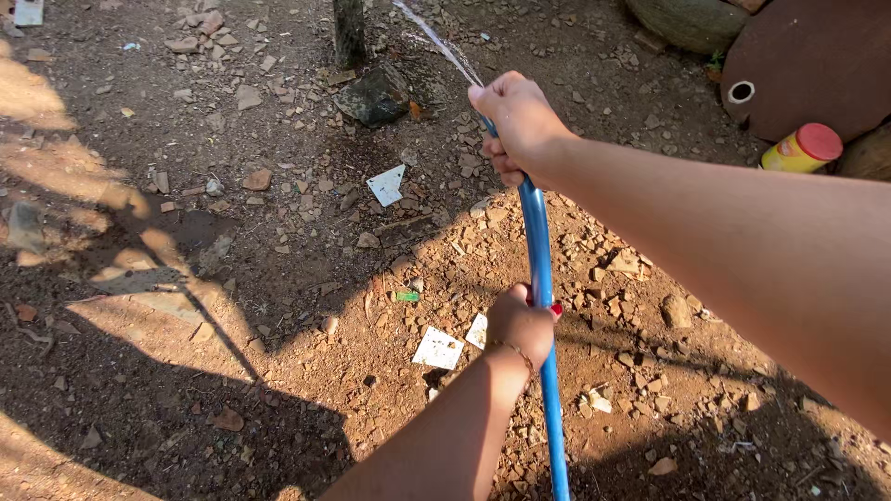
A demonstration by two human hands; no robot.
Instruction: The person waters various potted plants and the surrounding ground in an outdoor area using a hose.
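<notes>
Two hands hold a blue hose (539, 269): right hand (520, 125), arm outstretched, in a closed grip at twelve o'clock, left hand (522, 325) clasping it at six.

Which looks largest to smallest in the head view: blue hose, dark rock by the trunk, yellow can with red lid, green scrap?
1. blue hose, gripped by right hand and left hand.
2. dark rock.
3. yellow can, partly hidden, so close to the rock and unsure.
4. green scrap.
</notes>
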